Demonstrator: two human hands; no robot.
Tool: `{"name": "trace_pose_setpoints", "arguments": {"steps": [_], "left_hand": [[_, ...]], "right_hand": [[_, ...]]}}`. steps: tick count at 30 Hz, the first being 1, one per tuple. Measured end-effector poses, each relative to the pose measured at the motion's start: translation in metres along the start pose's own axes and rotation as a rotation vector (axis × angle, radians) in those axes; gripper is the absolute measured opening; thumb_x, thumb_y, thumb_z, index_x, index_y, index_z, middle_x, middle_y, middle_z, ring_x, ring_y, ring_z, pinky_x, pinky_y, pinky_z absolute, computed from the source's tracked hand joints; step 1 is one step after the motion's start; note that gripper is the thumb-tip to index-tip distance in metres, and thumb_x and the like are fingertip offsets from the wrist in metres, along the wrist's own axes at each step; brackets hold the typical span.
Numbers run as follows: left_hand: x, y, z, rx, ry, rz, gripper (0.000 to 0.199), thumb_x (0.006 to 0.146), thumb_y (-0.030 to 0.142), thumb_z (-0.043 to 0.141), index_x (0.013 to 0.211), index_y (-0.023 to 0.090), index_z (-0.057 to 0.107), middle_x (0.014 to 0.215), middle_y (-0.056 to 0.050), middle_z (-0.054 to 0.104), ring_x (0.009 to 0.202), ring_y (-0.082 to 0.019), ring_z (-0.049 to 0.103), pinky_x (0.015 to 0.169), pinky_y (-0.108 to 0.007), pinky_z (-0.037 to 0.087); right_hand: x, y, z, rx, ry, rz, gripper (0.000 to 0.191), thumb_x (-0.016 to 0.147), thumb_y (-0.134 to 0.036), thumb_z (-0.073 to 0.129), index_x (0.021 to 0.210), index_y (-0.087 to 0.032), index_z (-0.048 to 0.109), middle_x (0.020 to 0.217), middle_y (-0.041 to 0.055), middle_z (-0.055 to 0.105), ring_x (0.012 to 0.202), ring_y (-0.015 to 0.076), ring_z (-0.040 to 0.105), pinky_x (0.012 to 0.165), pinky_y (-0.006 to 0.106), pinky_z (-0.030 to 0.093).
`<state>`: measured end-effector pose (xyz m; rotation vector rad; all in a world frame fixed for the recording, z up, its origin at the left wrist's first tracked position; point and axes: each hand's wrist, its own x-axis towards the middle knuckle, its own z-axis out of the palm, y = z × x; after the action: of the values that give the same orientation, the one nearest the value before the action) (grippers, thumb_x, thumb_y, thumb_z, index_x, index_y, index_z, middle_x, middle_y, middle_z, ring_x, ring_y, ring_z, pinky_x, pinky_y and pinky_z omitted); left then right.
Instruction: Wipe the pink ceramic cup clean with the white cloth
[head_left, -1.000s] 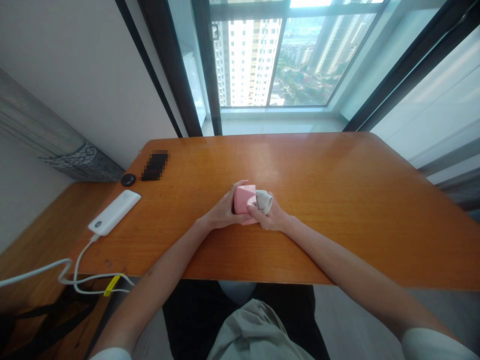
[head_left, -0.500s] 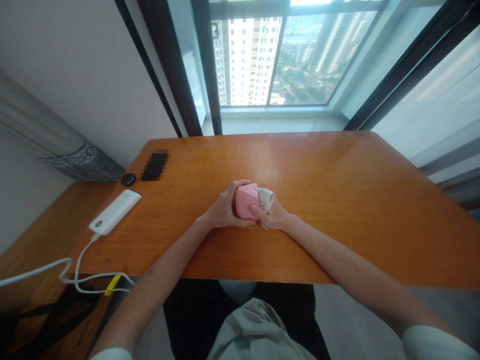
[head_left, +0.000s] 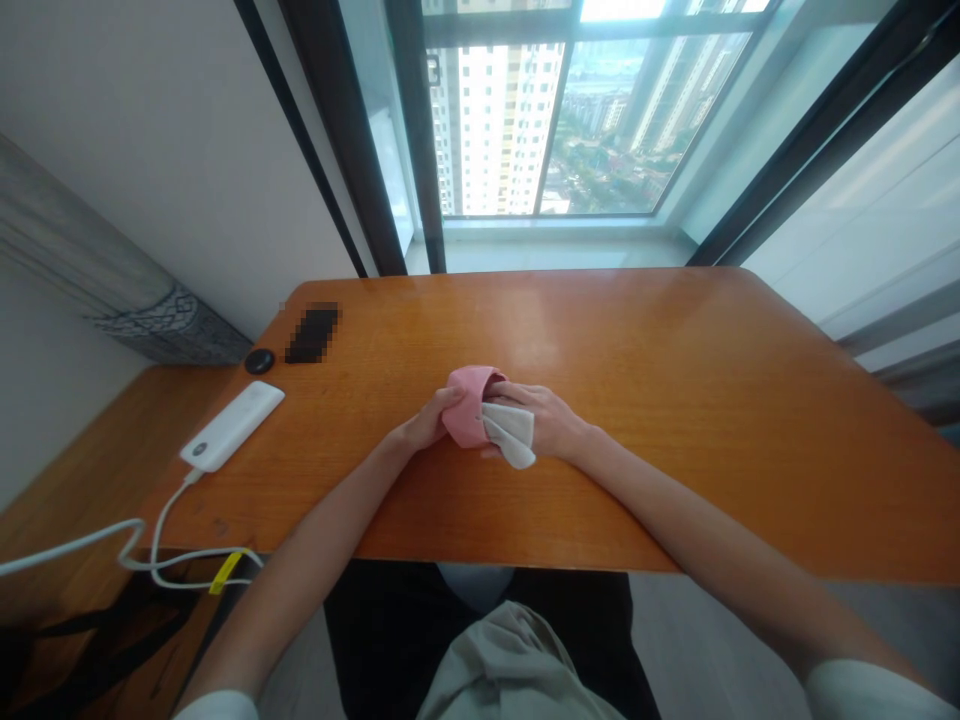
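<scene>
A small pink cup-like container point(head_left: 466, 424) is held on its side above the table, its opening turned to the right. My left hand point(head_left: 430, 418) is closed around its left side, thumb lying on the near top. The fingers of my right hand point(head_left: 553, 418) reach into the opening, so their tips are hidden. A white cloth point(head_left: 513, 432) is in my right hand, with one part tucked at the opening and a folded end hanging out over the hand.
The wooden table point(head_left: 660, 400) lies below my hands. On its left side are a white power bank point(head_left: 232, 425) with a white cable point(head_left: 161, 515), a round black object point(head_left: 259, 361) and a blurred-out dark item point(head_left: 312, 334). A window point(head_left: 555, 130) is behind.
The pink container has turned so its opening shows toward the right. My right hand has shifted from gripping its side to having fingers inside, and more cloth hangs out.
</scene>
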<state>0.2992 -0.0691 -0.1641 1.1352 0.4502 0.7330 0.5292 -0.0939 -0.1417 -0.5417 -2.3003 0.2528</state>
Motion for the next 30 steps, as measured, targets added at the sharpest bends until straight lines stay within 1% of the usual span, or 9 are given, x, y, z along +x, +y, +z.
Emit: {"name": "trace_pose_setpoints", "arguments": {"steps": [5,11,13,15,19,21,24,27,30], "left_hand": [[-0.001,0.001,-0.002,-0.147,0.052,-0.092,0.075,0.091,0.078,0.063,0.131,0.016,0.076,0.12,-0.016,0.085,0.109,-0.037,0.081,0.092,-0.046,0.064],[-0.001,0.009,-0.001,-0.278,-0.004,-0.153,0.079,0.091,0.084,0.056,0.133,0.018,0.068,0.111,-0.017,0.084,0.084,-0.036,0.081,0.061,-0.044,0.063],[0.0,0.009,0.001,-0.292,-0.02,-0.149,0.078,0.092,0.083,0.054,0.134,0.018,0.065,0.111,-0.018,0.083,0.085,-0.037,0.082,0.06,-0.044,0.064],[0.001,0.009,0.002,-0.291,-0.012,-0.145,0.076,0.093,0.081,0.055,0.134,0.018,0.064,0.112,-0.017,0.083,0.089,-0.038,0.083,0.062,-0.046,0.066],[0.003,0.01,0.001,-0.305,0.044,-0.133,0.069,0.094,0.079,0.056,0.129,0.021,0.067,0.107,-0.012,0.082,0.083,-0.033,0.081,0.059,-0.042,0.065],[0.004,0.011,0.003,-0.315,0.118,-0.096,0.065,0.096,0.076,0.055,0.132,0.024,0.066,0.108,-0.01,0.082,0.077,-0.028,0.078,0.057,-0.038,0.062],[0.005,0.01,0.007,-0.263,0.195,-0.04,0.067,0.097,0.073,0.054,0.141,0.024,0.065,0.119,-0.01,0.081,0.082,-0.027,0.077,0.063,-0.039,0.061],[0.006,0.003,0.011,-0.131,0.224,0.036,0.073,0.096,0.077,0.056,0.138,0.018,0.067,0.13,-0.015,0.078,0.112,-0.033,0.077,0.093,-0.045,0.065],[0.006,-0.001,0.007,0.161,0.292,0.24,0.077,0.092,0.075,0.067,0.146,0.02,0.061,0.142,-0.015,0.07,0.129,-0.034,0.07,0.113,-0.049,0.058]], "right_hand": [[-0.013,0.005,-0.011,-0.081,0.034,0.092,0.049,0.089,-0.067,0.087,0.124,-0.034,0.082,0.12,0.011,0.082,0.118,0.0348,0.072,0.106,0.052,0.058],[-0.023,0.027,-0.012,-0.02,0.927,0.591,0.041,0.108,-0.062,0.062,0.122,-0.026,0.076,0.114,0.0112,0.077,0.113,0.03,0.074,0.103,0.048,0.061],[-0.023,0.03,-0.012,-0.029,1.072,0.691,0.042,0.112,-0.059,0.055,0.126,-0.024,0.074,0.117,0.012,0.078,0.125,0.0305,0.071,0.109,0.049,0.059],[-0.022,0.026,-0.011,-0.061,0.989,0.6,0.038,0.112,-0.055,0.058,0.13,-0.026,0.073,0.123,0.0127,0.078,0.136,0.0328,0.067,0.115,0.053,0.057],[-0.011,0.007,-0.004,0.003,0.295,0.168,0.043,0.104,-0.046,0.071,0.145,-0.031,0.07,0.146,0.0116,0.075,0.151,0.0367,0.061,0.127,0.062,0.051],[-0.003,0.0,0.0,0.026,0.061,0.086,0.047,0.105,-0.045,0.071,0.15,-0.03,0.067,0.152,0.0114,0.073,0.154,0.036,0.059,0.133,0.064,0.045],[0.005,-0.005,0.002,0.022,-0.009,0.101,0.035,0.11,-0.042,0.062,0.141,-0.029,0.071,0.143,0.0106,0.078,0.145,0.0342,0.067,0.135,0.065,0.042],[0.005,-0.012,0.002,0.101,0.024,0.16,0.029,0.113,-0.043,0.053,0.125,-0.028,0.075,0.132,0.0102,0.081,0.133,0.0326,0.072,0.127,0.061,0.051],[0.001,-0.02,0.007,0.346,0.096,0.427,0.042,0.115,-0.056,0.047,0.105,-0.025,0.075,0.1,0.0071,0.081,0.101,0.0274,0.079,0.101,0.049,0.066]]}}
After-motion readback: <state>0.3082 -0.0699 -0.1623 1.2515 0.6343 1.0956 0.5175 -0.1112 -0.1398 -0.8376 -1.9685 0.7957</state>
